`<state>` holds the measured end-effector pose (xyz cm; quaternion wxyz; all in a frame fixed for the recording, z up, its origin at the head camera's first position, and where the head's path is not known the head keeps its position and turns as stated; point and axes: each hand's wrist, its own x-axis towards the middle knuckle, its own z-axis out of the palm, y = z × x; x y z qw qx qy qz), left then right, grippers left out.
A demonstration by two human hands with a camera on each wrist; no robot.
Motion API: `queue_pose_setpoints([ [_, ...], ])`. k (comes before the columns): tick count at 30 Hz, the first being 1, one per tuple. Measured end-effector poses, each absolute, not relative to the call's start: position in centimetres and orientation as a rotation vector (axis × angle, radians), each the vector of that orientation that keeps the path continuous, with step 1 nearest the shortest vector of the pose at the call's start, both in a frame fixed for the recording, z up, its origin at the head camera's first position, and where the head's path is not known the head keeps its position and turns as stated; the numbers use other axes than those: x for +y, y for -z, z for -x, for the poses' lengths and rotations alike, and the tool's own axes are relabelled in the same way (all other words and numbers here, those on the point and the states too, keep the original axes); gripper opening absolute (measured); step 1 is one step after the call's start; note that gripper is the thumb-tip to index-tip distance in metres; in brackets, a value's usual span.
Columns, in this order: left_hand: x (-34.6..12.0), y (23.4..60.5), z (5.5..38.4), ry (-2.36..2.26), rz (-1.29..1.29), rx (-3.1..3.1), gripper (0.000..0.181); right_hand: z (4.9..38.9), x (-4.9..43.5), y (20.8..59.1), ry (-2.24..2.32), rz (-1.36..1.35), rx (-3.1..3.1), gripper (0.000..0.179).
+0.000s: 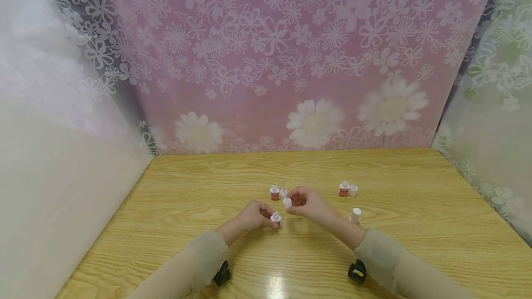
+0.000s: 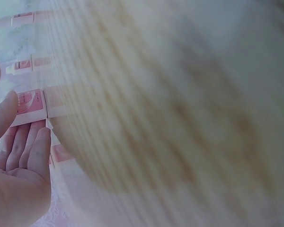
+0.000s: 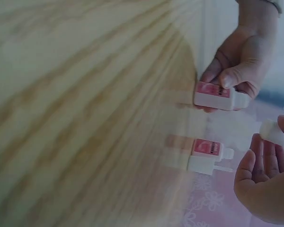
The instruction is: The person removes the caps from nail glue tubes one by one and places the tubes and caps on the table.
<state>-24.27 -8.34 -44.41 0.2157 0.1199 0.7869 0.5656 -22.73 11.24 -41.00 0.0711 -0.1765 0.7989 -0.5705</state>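
My left hand (image 1: 254, 216) holds a small white bottle (image 1: 276, 218) with a red label between thumb and fingers. The bottle is upright on the table, its pale neck uncapped. My right hand (image 1: 308, 203) pinches a white cap (image 1: 287, 203) above and to the right of that bottle; the cap's underside is hidden. Just behind, a second uncapped bottle (image 1: 275, 193) with a red label stands beside an upturned white cap (image 3: 202, 164), whose thin stem points up. In the left wrist view the held bottle (image 2: 31, 105) rests between thumb and fingers.
Farther right stands another uncapped bottle (image 1: 344, 189) with a white cap (image 1: 353, 190) beside it. A white-capped bottle (image 1: 355, 214) is partly hidden behind my right forearm. The wooden table (image 1: 187, 183) meets flowered curtains (image 1: 249, 82) at its back and sides.
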Motion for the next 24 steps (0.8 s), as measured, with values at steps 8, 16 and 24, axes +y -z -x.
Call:
queue_pose_setpoints([
  [8,-8.3,44.5,24.4,-1.57,-0.334,2.179,0.016,23.1,11.1,42.4,1.603,0.593,2.404,0.02],
  [16,-8.3,44.4,24.3,-1.588,-0.35,2.153,0.016,23.4,11.0,43.3,1.445,0.616,2.508,0.018],
  [24,-8.4,44.5,24.3,-1.59,-0.349,2.158,0.015,23.2,10.8,43.2,1.367,0.617,2.54,0.019],
])
